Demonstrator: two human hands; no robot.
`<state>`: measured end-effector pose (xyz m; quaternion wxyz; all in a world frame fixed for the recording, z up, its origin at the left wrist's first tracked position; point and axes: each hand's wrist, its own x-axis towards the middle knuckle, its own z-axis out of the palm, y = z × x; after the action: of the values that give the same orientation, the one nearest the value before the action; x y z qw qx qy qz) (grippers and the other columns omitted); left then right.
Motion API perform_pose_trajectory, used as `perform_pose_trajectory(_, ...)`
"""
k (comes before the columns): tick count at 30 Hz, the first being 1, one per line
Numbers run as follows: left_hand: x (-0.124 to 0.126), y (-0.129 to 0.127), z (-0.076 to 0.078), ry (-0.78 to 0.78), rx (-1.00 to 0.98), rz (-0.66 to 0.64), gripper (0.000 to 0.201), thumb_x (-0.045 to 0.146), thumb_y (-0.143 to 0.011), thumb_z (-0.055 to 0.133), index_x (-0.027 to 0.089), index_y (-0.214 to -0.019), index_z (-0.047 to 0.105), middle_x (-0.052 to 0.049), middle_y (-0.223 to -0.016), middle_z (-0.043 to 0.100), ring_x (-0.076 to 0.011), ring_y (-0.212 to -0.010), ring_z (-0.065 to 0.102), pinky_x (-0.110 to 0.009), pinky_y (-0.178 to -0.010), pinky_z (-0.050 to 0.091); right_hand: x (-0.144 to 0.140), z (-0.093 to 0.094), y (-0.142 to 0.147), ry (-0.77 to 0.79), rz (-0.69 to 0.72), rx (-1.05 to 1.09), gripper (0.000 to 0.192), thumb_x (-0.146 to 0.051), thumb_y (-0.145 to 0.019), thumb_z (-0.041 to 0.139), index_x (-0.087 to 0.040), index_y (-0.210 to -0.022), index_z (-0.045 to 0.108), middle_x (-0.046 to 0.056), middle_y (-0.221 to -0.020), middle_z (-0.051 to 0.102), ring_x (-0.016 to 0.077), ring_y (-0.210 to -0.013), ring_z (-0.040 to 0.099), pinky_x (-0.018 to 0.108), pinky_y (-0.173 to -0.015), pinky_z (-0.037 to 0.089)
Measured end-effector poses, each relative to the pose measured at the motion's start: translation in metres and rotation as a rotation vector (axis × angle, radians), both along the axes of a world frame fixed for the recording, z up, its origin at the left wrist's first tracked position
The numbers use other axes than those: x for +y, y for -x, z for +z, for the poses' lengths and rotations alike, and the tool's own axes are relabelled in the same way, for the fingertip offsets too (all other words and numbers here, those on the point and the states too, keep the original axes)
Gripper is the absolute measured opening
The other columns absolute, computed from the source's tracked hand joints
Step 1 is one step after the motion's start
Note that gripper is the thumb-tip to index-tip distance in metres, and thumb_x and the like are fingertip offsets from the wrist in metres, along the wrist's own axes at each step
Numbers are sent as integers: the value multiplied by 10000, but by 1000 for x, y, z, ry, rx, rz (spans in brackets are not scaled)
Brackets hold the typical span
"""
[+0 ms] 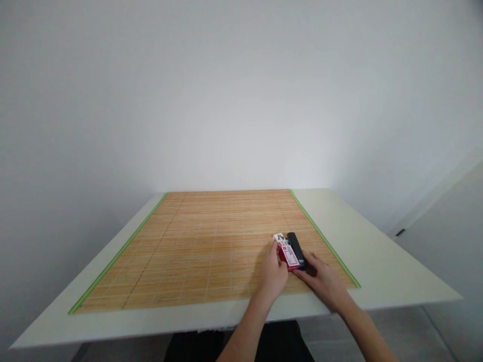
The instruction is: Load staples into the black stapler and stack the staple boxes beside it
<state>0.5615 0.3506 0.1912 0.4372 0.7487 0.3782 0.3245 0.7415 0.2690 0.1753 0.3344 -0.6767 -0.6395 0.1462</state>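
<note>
A small red-and-white box (290, 255) and a black stapler (296, 248) lie side by side near the right edge of the bamboo mat (196, 241). My left hand (274, 269) is closed on the left side of the box, thumb near its close end and fingers by its white far end. From the right, my right hand (322, 279) grips the near end of the stapler. Its thumb reaches under the box's close corner. The box partly covers the stapler's left side.
The mat has green borders (324, 239) and lies on a white table (381, 266). A plain wall (241, 100) rises behind the table. My dark-clothed legs (281, 342) are below the front edge.
</note>
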Motion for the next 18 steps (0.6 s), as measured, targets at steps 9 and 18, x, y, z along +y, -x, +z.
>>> perform_pose_trajectory(9, 18, 27, -18, -272, 194, -105, 857, 165, -819, 551, 168, -1625, 259, -83, -1684, 305, -256, -1566, 236, -427, -1310, 203, -4, -15, -14, -95, 20, 55, 625, -444, -901, 667, -272, -1489, 540, 74, -1459, 613, 294, -1309, 595, 464, -1139, 463)
perform_pose_trajectory(18, 11, 8, -23, -369, 320, -122, 745, 246, -927, 432, 185, -1641, 228, -65, -1706, 241, -238, -1578, 217, -474, -1315, 78, -6, -15, -15, -78, 1, 28, 637, -470, -909, 659, -239, -1489, 534, 98, -1478, 594, 302, -1330, 578, 485, -1157, 445)
